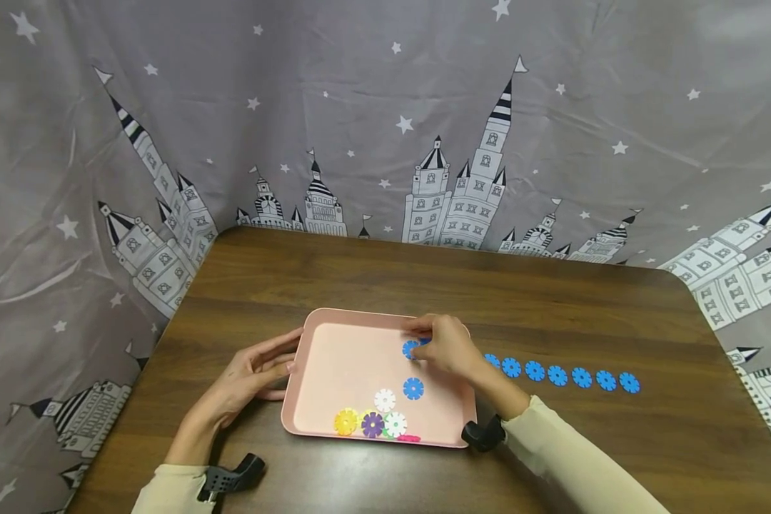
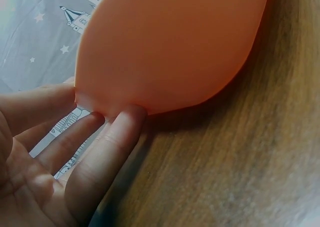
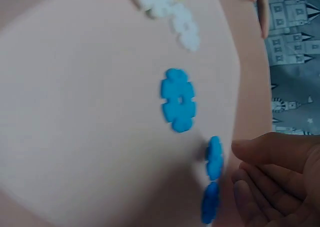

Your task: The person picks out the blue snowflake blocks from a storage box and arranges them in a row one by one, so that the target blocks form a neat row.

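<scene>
My left hand [image 1: 257,371] grips the left side of a pink tray [image 1: 334,319], and the left wrist view shows thumb and fingers at the tray's rim [image 2: 112,107]. Over the tray's far right part is my right hand [image 1: 450,346], its thumb and fingertips close to two blue notched flower-shaped discs [image 3: 214,158]. In the right wrist view a small space separates those fingers from the discs, and nothing shows between them. Another blue disc [image 1: 413,388] lies nearer the middle. White [image 1: 385,400], yellow [image 1: 345,422] and purple [image 1: 373,425] discs gather along the near wall, partly overlapping.
A row of several blue discs [image 1: 557,375] runs over the wooden table [image 1: 552,307] to the right of the tray. Behind the table hangs a grey curtain [image 1: 360,86] printed with castles and stars. Black wrist cameras [image 1: 234,477] sit on both wrists.
</scene>
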Motion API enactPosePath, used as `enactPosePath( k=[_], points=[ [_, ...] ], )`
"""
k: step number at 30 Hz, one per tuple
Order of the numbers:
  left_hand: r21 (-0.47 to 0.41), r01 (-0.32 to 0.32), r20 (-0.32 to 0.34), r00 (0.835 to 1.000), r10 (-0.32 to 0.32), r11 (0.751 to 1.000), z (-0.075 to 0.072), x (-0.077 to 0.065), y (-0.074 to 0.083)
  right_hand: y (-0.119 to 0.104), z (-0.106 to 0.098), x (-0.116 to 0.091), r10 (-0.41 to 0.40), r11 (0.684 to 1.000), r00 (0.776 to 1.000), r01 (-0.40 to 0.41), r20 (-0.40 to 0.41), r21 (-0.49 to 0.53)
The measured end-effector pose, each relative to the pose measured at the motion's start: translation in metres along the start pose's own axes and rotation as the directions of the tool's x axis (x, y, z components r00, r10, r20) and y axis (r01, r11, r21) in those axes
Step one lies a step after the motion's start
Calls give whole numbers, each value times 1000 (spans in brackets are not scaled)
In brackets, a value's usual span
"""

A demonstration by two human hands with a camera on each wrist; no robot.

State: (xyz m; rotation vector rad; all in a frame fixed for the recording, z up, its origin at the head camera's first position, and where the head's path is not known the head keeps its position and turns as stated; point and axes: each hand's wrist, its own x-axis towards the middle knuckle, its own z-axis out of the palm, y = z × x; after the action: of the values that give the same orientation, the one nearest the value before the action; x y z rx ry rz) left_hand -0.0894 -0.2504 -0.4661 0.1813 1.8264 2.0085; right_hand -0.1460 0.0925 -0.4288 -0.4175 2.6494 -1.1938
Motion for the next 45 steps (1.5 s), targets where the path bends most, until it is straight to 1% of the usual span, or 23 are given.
enactPosePath(
  k=[5,8,11,14,16,27,34,39,45],
  points=[
    [-12,1,3,1000,-1,1000,0,1,1,5,4,0,7,997,1000,-5,16,-76],
    [-18,0,4,1000,0,1000,0,1,1,6,5,1,-23,990,1000,25,16,-139],
    [-15,2,2,1000,-1,1000,0,1,1,8,7,2,-76,980,997,80,26,-183],
    [-16,3,0,1000,-3,1000,0,1,0,9,9,2,-129,974,991,135,46,-182],
    [-19,7,-2,1000,-7,1000,0,0,1,9,9,2,-151,973,987,159,59,-170],
    [-13,11,-8,1000,-11,1000,0,0,0,9,11,2,-224,956,973,232,60,-181],
    [-10,5,-8,1000,-5,1000,0,0,-1,9,11,3,-250,947,965,260,75,-188],
    [-11,3,-7,1000,-3,1000,0,0,-1,8,9,2,-277,932,956,292,97,-214],
    [-9,7,-13,1000,-7,1000,1,0,-1,8,7,2,-291,927,949,312,124,-207]
  ],
)
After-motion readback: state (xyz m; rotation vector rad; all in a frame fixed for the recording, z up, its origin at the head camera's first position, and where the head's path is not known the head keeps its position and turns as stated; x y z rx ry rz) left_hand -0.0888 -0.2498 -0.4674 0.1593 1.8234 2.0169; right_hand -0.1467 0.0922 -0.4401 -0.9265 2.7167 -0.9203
